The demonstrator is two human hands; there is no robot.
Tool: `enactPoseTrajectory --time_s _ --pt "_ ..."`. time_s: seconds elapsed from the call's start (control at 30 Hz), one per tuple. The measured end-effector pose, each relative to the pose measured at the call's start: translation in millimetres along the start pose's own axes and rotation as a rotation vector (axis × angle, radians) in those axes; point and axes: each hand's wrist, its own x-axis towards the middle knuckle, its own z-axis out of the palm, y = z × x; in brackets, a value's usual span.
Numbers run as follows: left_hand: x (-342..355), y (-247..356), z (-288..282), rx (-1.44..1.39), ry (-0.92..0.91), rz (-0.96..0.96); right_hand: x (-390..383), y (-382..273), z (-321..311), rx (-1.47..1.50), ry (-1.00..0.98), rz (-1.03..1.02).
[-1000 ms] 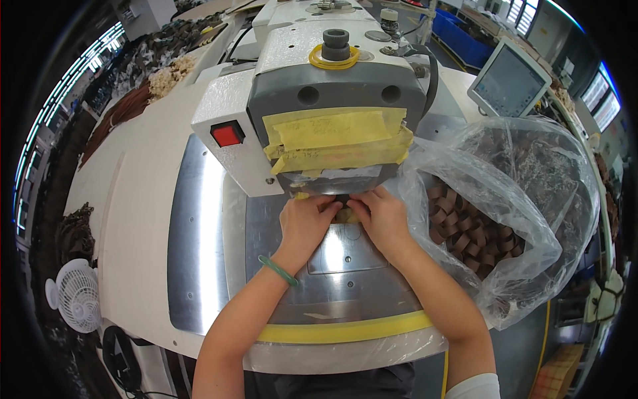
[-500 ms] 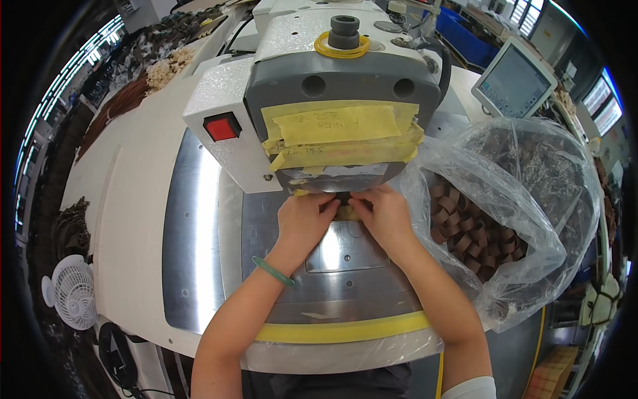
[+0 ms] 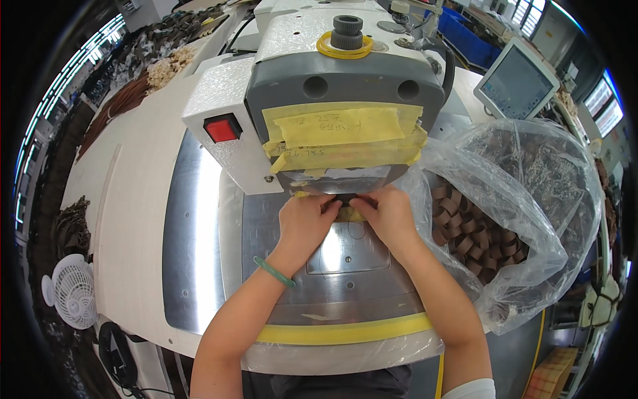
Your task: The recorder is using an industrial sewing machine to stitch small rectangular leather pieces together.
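Both of my hands are at the front of a grey-and-white industrial sewing machine (image 3: 339, 80), just under its head. My left hand (image 3: 302, 219), with a green bangle (image 3: 274, 272) on its wrist, is closed in a pinch at the left end of a small dark strip (image 3: 345, 198). From the other side my right hand (image 3: 391, 214) pinches the strip's right end. Fingers and the machine head hide most of the strip, so its exact kind does not show. A yellowish patch (image 3: 348, 214) lies below the strip, at the top of a shiny metal plate (image 3: 352, 249).
At the right, a clear plastic bag (image 3: 538, 199) holds many brown band loops (image 3: 488, 239). Behind it stands a screen (image 3: 517, 78). A red switch (image 3: 222, 129) sits on the machine's left side. A white fan (image 3: 72, 291) is at the table's left edge.
The view has shifted very slightly. Both hands keep their pinch at the same place under the machine head, with my right hand's fingers a touch lower.
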Motion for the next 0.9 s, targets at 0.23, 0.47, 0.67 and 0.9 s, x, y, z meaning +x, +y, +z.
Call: enactPoseTrajectory --time_s 0.23,0.47,0.67,0.9 --pt "-1.0 -2.6 1.1 -0.043 0.029 0.019 0.0 -1.2 -0.3 0.024 0.004 -0.003" --pt "-0.5 -2.8 0.6 -0.032 0.03 0.011 0.5 1.1 1.9 0.044 0.02 -0.03" --pt "0.1 -4.9 2.3 -0.038 0.037 0.041 0.5 1.5 2.0 0.028 0.029 -0.057" --pt "-0.3 -2.7 -0.2 -0.04 0.036 0.047 0.7 0.3 1.1 0.001 0.017 -0.049"
